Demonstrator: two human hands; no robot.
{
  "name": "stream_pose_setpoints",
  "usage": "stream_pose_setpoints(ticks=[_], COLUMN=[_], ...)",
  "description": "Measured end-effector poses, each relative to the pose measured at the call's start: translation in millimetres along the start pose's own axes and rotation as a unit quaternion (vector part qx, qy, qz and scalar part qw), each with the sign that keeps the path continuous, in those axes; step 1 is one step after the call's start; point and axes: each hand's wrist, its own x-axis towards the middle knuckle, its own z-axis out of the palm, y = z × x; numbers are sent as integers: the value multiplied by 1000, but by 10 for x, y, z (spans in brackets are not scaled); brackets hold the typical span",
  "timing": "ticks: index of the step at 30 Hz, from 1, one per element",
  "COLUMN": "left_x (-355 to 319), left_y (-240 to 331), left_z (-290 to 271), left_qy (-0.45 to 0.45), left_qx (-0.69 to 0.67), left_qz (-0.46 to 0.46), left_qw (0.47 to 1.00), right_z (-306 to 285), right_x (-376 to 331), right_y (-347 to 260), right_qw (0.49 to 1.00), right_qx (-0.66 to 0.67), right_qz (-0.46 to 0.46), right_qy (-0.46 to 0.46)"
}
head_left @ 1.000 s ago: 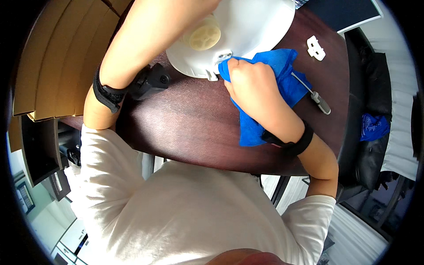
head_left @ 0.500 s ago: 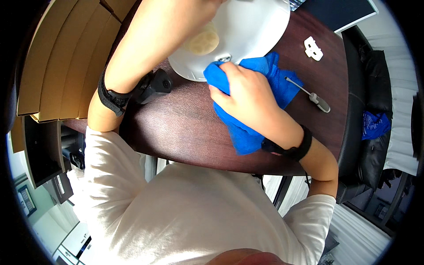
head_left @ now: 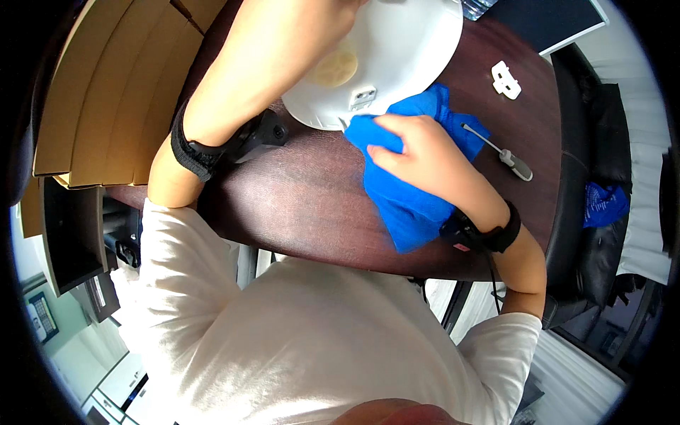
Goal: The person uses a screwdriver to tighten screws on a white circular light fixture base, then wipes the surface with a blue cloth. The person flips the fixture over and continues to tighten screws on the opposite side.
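My right hand (head_left: 418,145) is closed on a blue cloth (head_left: 407,202), with a fold of it bunched between thumb and fingers. The cloth's front end meets the near rim of a large white rounded shell (head_left: 407,53), and the rest hangs over the dark tabletop. Inside the shell show a round cream disc (head_left: 334,69) and a small white fitting with holes (head_left: 363,97). My left hand (head_left: 336,18) reaches across the shell's left side at the top edge; its fingers are cut off, so its grip is hidden.
A screwdriver (head_left: 506,154) and a white plastic bracket (head_left: 505,80) lie on the brown table (head_left: 297,205) to the right. Cardboard boxes (head_left: 106,92) stand at the left. A dark panel with a white edge (head_left: 545,21) is at the far right, and a black sofa (head_left: 602,170) beyond the table.
My right hand and the cloth have moved right and toward me, uncovering more of the white fitting. The shell has tilted slightly, and my left forearm has shifted a little right.
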Motion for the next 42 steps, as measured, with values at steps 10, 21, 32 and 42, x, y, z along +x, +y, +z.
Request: stream_pose_setpoints(ticks=[10, 21, 32, 42], left_x=[11, 14, 56, 123], left_y=[83, 24, 96, 113], left_z=[52, 21, 27, -178], left_qy=[6, -8, -10, 73], left_qx=[-41, -23, -77, -47], left_qz=[-3, -18, -26, -48], left_qw=[999, 1000, 997, 995], right_z=[213, -82, 151, -236], right_x=[120, -82, 67, -358], right_y=[-76, 37, -34, 30], right_qw=[995, 996, 977, 991], right_qx=[-85, 37, -201, -113], right_qz=[-24, 21, -49, -66], right_qy=[47, 81, 48, 38])
